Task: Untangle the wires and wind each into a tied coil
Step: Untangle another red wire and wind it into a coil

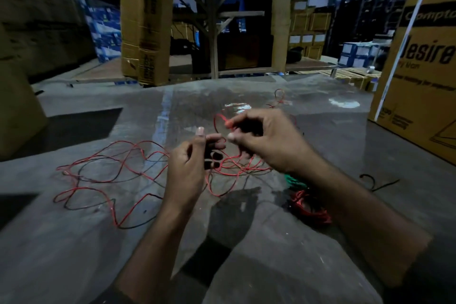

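Untangling step in hand, judging by layout: right hand [265,139] pinching red wire [223,122] loop, left hand [188,168] curled round strands beneath. Loose red-and-black tangle [108,175] sprawled on table [271,254], left of hands. Next: tease one strand free, then wind. Finished-looking coils [309,207] near right forearm (dim, partly hidden). Fingertips blurred; exact hold on strands hard to read.

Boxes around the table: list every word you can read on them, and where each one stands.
"Compto", cut off by the frame edge: black band near the top of the right box.
"esire", first letter partly hidden: large print lower on that box.
Smaller lines under it: too blurred to read.
Vertical print on the tall box: too blurred to read.
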`<state>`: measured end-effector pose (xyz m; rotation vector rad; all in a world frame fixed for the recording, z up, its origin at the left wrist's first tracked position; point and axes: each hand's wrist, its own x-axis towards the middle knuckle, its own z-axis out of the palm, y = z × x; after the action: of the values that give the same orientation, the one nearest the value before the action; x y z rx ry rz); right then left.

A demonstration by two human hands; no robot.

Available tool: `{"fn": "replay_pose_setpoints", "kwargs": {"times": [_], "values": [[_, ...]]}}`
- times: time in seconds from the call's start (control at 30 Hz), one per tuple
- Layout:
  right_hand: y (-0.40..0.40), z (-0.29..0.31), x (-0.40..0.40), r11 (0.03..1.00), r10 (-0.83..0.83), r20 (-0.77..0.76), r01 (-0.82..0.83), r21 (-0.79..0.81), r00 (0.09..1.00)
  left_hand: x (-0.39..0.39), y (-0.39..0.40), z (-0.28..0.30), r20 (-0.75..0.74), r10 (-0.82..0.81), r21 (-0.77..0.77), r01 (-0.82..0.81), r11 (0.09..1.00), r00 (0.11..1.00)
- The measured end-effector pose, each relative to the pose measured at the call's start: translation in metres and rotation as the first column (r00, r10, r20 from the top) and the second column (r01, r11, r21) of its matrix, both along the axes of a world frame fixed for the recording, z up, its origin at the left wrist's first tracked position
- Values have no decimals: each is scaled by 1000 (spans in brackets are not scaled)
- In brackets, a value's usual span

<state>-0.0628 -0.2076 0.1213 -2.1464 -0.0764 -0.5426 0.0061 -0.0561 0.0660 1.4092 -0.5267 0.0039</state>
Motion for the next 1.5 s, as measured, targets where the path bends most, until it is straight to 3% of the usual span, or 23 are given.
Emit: {"fn": "replay_pose_setpoints", "kwargs": {"times": [0.1, 0.3, 0.43, 0.53, 0.63, 0.77, 0.83, 0.93, 1.1, 1.23, 1.3, 1.37, 1.43, 1.5], "values": [[24, -9, -5, 990, 132, -29, -130, 59, 991, -16, 11, 16, -3, -105, -15, 105, 994, 994], [36, -3, -18, 977, 202, 72, -206, 62, 977, -31, 54, 36, 173, -160, 238, 117, 964, 972], [40, -1, -19, 998, 61, 206, -62, 2, 977, -30, 75, 38, 268, -42, 349, -57, 935, 962], [39, -7, -4, 995, 14, 211, 7, -103, 977, -34, 86, 41, 233, -40, 326, -39, 944, 972], [44, -27, 18, 958, 162, 36, -148, -246, 986, -44, 90, 51, 124, -145, 213, 116, 970, 982], [54, -47, 35, 982, 183, 68, -179, -64, 981, -57, 96, 65, -89, -306, -165, 289, 943, 948], [50, -50, 40, 991, 136, 118, -137, -6, 984, -57, 104, 69, -144, -425, -368, 350, 861, 894], [39, -51, 46, 992, 51, 171, -30, -119, 984, -49, 116, 76, -64, -614, -585, 469, 662, 786], [37, -52, 50, 996, 23, 219, -3, -90, 975, -31, 110, 73, -29, -401, -634, 293, 715, 916], [40, -60, 53, 993, 52, 188, -71, 98, 981, -13, 105, 66, -136, -388, -671, 204, 713, 911], [40, -66, 55, 957, 66, 151, -106, 271, 986, -8, 105, 63, -159, -391, -622, 215, 753, 907], [36, -71, 61, 885, 33, 128, -88, 457, 991, -4, 106, 59, -179, -297, -473, 183, 862, 938], [28, -77, 70, 818, -68, 114, -10, 574, 991, -2, 109, 51, -168, -128, -212, 91, 973, 977], [16, -81, 82, 806, -191, 102, 97, 584, 976, 0, 115, 38, -115, 6, 134, 10, 991, 993]]}}
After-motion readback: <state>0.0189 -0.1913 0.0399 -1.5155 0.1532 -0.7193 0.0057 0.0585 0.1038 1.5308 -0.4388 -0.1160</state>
